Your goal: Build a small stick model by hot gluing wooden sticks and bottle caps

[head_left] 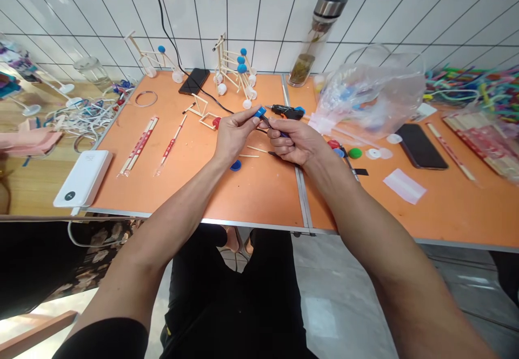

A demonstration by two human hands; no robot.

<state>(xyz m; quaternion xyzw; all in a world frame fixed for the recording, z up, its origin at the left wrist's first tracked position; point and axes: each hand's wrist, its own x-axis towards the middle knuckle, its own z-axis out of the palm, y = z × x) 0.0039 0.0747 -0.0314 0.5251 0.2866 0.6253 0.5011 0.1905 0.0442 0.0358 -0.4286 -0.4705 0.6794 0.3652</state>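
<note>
My left hand (234,136) pinches a small blue bottle cap (260,111) between thumb and fingertips, above the middle of the orange table. Close to its right, my right hand (292,141) is wrapped round a dark, thin-shafted tool (265,121) whose tip meets the cap. Fingers hide most of the tool, so its exact kind is unclear. Just behind the hands lies a black glue gun (286,111). A small stick frame with a red cap (216,123) sits to the left. Below my hands are thin sticks (249,156) and a blue cap (235,165).
Stick models with blue caps (241,60) stand along the tiled wall, beside a phone (194,81). A tall glass bottle (304,64) and a plastic bag (373,97) are behind right. Packaged chopsticks (139,147) and a white power bank (84,179) lie left; another phone (421,146) lies right.
</note>
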